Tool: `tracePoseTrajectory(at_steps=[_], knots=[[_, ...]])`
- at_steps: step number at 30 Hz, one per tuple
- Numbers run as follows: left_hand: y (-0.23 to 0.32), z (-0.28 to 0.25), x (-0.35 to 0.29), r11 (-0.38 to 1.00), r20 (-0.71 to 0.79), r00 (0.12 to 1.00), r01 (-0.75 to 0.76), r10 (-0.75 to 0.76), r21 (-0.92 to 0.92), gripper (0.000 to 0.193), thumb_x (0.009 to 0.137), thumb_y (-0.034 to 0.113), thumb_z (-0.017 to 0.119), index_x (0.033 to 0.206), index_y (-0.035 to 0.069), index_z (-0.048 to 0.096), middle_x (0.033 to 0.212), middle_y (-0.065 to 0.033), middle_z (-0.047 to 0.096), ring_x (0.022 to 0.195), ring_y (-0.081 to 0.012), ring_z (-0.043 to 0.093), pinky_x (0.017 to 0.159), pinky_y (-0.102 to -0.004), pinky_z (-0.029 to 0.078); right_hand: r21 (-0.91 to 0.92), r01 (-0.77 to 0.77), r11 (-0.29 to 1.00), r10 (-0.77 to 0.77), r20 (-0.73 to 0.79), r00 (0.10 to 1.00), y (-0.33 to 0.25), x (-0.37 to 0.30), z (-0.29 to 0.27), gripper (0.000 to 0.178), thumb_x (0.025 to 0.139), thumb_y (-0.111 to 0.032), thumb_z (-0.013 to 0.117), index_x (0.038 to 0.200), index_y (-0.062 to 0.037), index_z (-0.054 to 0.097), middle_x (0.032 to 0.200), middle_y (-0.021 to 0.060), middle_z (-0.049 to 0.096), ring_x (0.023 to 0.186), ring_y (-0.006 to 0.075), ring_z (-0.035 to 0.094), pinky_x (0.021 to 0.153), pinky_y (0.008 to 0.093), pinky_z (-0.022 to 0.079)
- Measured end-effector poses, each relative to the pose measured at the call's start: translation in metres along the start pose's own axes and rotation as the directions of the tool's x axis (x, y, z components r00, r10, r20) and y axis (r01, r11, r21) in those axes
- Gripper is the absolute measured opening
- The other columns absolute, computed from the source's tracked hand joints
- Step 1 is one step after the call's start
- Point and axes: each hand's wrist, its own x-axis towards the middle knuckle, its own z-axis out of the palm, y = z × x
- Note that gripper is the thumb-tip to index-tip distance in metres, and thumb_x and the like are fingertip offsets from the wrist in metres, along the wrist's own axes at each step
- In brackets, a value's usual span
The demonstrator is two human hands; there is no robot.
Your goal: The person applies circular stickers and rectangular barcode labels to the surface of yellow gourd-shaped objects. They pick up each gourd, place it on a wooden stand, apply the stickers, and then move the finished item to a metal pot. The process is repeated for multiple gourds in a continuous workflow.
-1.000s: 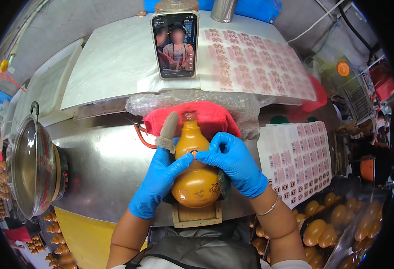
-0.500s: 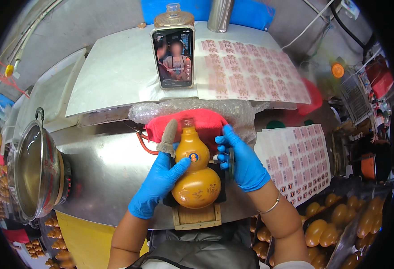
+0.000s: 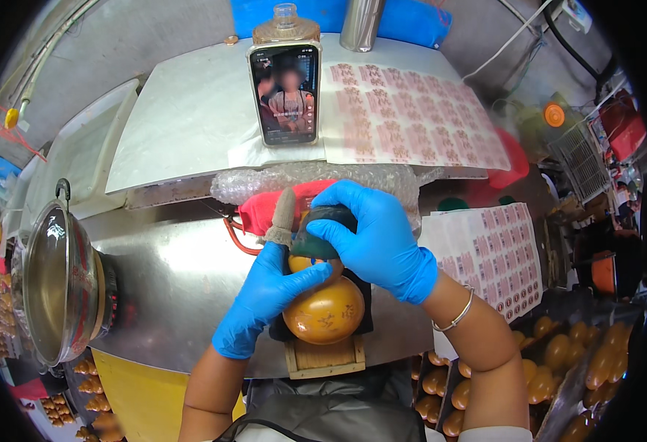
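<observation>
A glossy amber gourd-shaped bottle (image 3: 325, 313) lies on a dark cloth atop a small wooden stand (image 3: 325, 359), its neck pointing away from me. My left hand (image 3: 270, 291), in a blue glove, grips its left side with the thumb across the waist. A beige cloth finger cover (image 3: 284, 215) sits on one raised finger. My gloved right hand (image 3: 371, 239) pinches a dark green, rounded flat piece (image 3: 316, 245), perhaps a scraper, against the upper bulb. Hand and piece hide most of that bulb, the neck and the round sticker. Beyond lies a red cloth (image 3: 261, 211).
A phone (image 3: 285, 96) leans on a glass bottle (image 3: 286, 28) at the back. Printed label sheets lie behind and to the right (image 3: 485, 250). At left stands a metal pan (image 3: 51, 283). Red-handled pliers or scissors (image 3: 238, 237) lie near the cloth. Amber gourds (image 3: 544, 361) fill trays at lower right.
My right hand has moved left from beside the bottle onto its upper bulb, bringing the dark green piece over it. My left hand stays almost in place; its thumb reaches slightly farther right.
</observation>
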Motion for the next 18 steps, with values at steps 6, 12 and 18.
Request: tracePoseTrajectory(at_steps=[6,12,18], knots=[[-0.015,-0.016,0.006,0.991,0.045,0.994,-0.106,0.103,0.084,0.089,0.083,0.017,0.063,0.147,0.014,0.001,0.148,-0.0131,0.019,0.130,-0.0247,0.032,0.104,-0.0347,0.033,-0.035,0.116,0.993,-0.120,-0.208,0.971,0.022,0.002,0.000,0.017,0.079,-0.012,0.065,0.092,-0.0013,0.060,0.084,0.0145,0.062,0.073,0.0250,0.063,0.066,0.0329,0.051],[-0.023,-0.022,0.011,0.985,-0.070,0.996,0.040,-0.053,-0.168,0.062,0.096,0.030,0.044,0.146,0.012,0.012,0.144,-0.0110,0.029,0.127,-0.0204,0.034,0.104,-0.0320,0.032,-0.426,0.761,0.490,-0.736,0.266,0.623,0.021,-0.035,-0.022,0.025,0.066,-0.011,0.069,0.090,-0.0133,0.064,0.094,0.0019,0.064,0.080,0.0197,0.060,0.067,0.0324,0.049],[-0.014,0.002,0.011,0.982,-0.093,0.993,-0.057,0.075,0.182,0.068,0.086,0.011,0.060,0.144,0.012,0.024,0.145,-0.0086,0.030,0.130,-0.0200,0.031,0.105,-0.0310,0.029,-0.294,0.700,0.651,-0.700,0.123,0.703,0.045,-0.052,-0.017,0.028,0.057,-0.008,0.076,0.083,-0.0174,0.070,0.090,-0.0016,0.066,0.079,0.0190,0.057,0.067,0.0309,0.047]])
